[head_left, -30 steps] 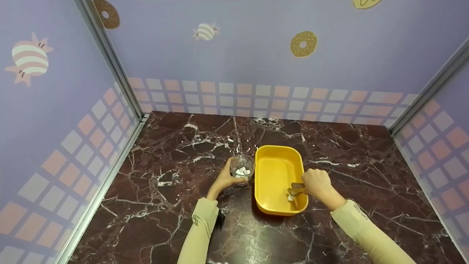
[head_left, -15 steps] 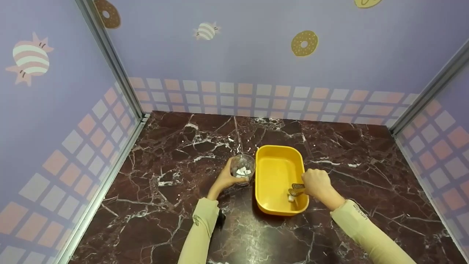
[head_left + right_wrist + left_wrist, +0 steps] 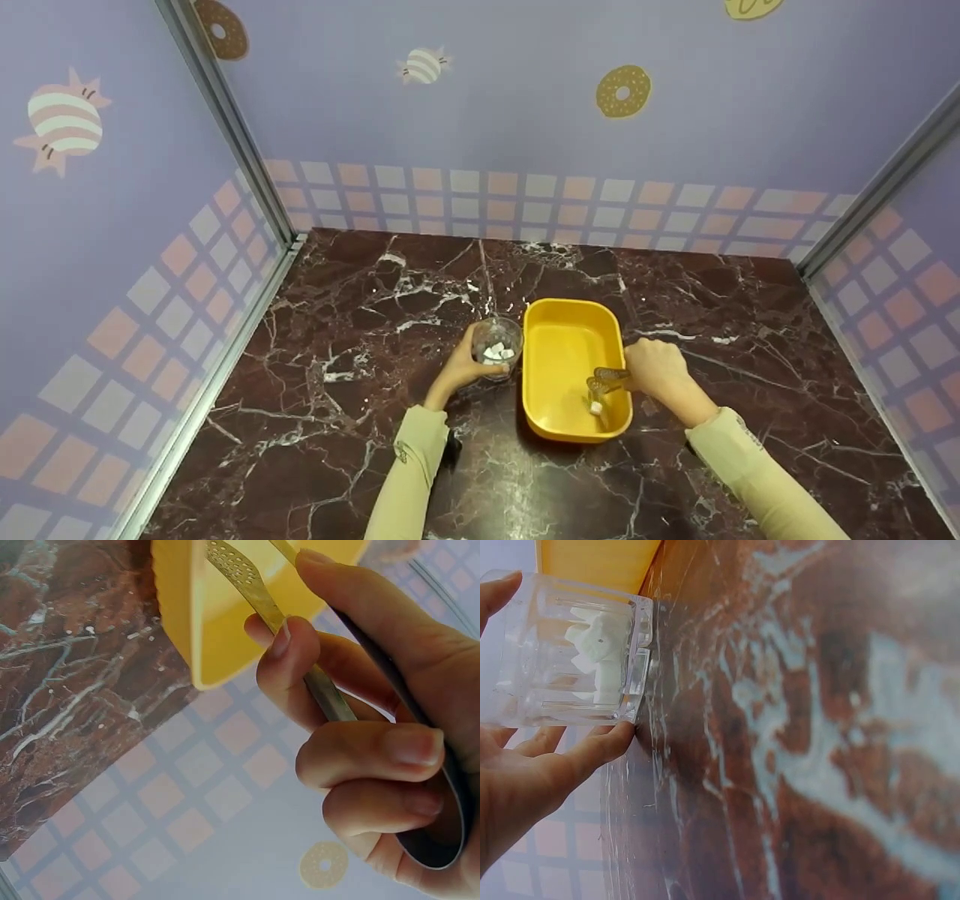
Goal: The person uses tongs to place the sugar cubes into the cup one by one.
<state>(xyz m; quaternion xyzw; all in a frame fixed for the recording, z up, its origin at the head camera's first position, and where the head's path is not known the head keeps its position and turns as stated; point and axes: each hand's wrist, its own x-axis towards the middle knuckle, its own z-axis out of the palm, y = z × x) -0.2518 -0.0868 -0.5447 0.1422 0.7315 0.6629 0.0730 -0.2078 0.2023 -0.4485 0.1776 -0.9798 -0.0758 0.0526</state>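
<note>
In the head view my left hand (image 3: 461,367) grips a clear cup (image 3: 532,652) by its side, fingers and thumb around it. Several white cubes (image 3: 604,652) lie in the cup's lower part, and its base is right at the tabletop. My right hand (image 3: 658,369) holds metal tongs (image 3: 262,604) with dark handles, fingers curled around both arms. The perforated ends of the tongs stand apart inside the yellow tub (image 3: 570,337). Near those ends, by the tub's front right corner, is a single white cube (image 3: 596,407).
The cup stands close beside the tub's left wall. White crumbs (image 3: 510,304) are scattered on the dark marbled tabletop (image 3: 360,420) behind the cup. Lilac walls (image 3: 510,97) with printed sweets and tiles enclose the table at the back and both sides.
My right hand has shifted slightly right, and the tongs' ends have moved up a little from the cube and spread wider. The left hand and cup stay in place.
</note>
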